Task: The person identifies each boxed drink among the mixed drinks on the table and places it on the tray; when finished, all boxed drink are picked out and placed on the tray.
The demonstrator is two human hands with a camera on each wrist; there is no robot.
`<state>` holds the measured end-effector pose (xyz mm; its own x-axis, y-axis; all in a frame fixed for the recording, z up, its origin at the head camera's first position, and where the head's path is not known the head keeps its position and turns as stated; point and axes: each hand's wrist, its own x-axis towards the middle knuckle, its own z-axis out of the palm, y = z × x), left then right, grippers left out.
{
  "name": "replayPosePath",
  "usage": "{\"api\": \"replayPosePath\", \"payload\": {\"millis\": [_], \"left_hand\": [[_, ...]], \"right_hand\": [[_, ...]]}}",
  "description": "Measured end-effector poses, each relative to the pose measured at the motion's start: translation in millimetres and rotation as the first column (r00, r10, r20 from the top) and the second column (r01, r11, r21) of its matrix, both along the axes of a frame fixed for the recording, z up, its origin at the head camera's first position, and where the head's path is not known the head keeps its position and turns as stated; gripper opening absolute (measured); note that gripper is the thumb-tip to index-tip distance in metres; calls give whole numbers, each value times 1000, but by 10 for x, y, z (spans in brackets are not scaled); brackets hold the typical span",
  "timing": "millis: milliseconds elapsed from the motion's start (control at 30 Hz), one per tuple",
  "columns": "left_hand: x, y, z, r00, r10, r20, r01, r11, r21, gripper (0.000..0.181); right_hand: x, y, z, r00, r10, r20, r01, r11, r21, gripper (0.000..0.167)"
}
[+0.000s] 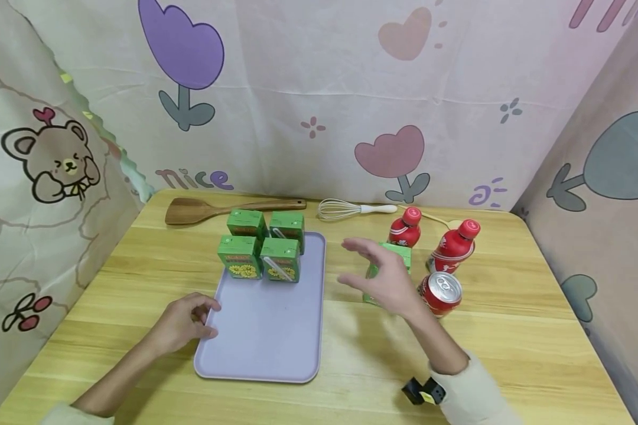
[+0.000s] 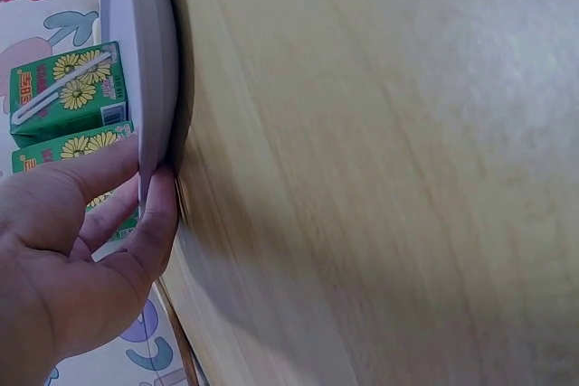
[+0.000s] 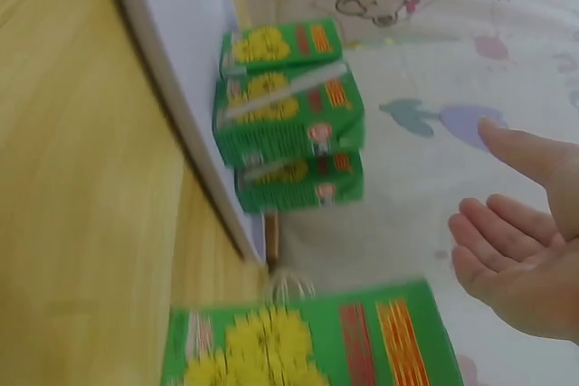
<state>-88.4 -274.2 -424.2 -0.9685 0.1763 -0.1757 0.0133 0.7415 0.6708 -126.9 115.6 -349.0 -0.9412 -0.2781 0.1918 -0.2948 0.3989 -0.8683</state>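
One loose carton (image 1: 401, 254) stands off the tray (image 1: 260, 339), near its 3 o'clock; likely light, semi-stiff, easily dented: best held across opposite sides. Right hand (image 1: 385, 280) spread beside it, holding nothing. Left hand (image 1: 183, 321) pinches the tray's edge, 9 o'clock. Counts: four cartons (image 1: 280, 257) on tray, toward 12; two bottles (image 1: 453, 248), one can (image 1: 442, 292), loose carton's 1 to 4.

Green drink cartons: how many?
5. In the head view, a front-left carton, front-right carton, back-left carton and back-right carton stand on the lilac rectangular tray; the fifth carton is right of it, partly behind the right hand. More may be hidden.
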Motion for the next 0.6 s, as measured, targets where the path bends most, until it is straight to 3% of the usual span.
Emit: {"api": "replayPosePath", "payload": {"millis": [267,600], "left_hand": [[6,6,6,1000,0,-4,0,1000,-5,38],[4,2,1,1000,-3,-12,3,1000,-4,37]], "right_hand": [[86,427,8,999,-54,4,53,987,150,51],[152,622,29,990,-110,-91,135,929,345,46]]}}
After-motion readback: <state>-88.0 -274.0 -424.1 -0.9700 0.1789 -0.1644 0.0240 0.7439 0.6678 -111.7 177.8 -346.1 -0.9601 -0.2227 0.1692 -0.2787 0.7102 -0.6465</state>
